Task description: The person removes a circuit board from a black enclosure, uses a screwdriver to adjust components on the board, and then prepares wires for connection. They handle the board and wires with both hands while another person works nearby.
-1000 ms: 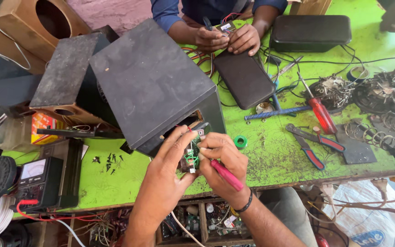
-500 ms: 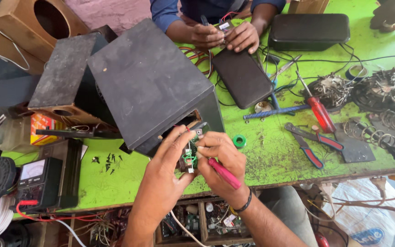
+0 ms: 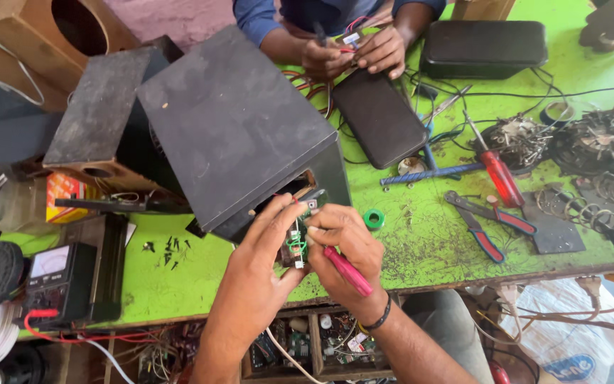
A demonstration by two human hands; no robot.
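A big black speaker box (image 3: 236,128) lies on the green table (image 3: 428,249) with an opening in its near side. My left hand (image 3: 261,267) and my right hand (image 3: 342,245) meet just below that opening and pinch a small green circuit board (image 3: 294,242) with wires between their fingertips. My right hand also grips a pink-handled tool (image 3: 348,271) that lies across its palm. Most of the board is hidden by my fingers.
Another person's hands (image 3: 353,53) work on wires at the table's far edge by a flat black panel (image 3: 378,117). A red screwdriver (image 3: 499,174), pliers (image 3: 488,220), a green tape roll (image 3: 373,218) and coiled wires (image 3: 591,139) lie to the right. A multimeter (image 3: 55,281) sits at left.
My two hands have stayed at the box's opening with only small finger shifts on the circuit board. The other person's hands barely moved.
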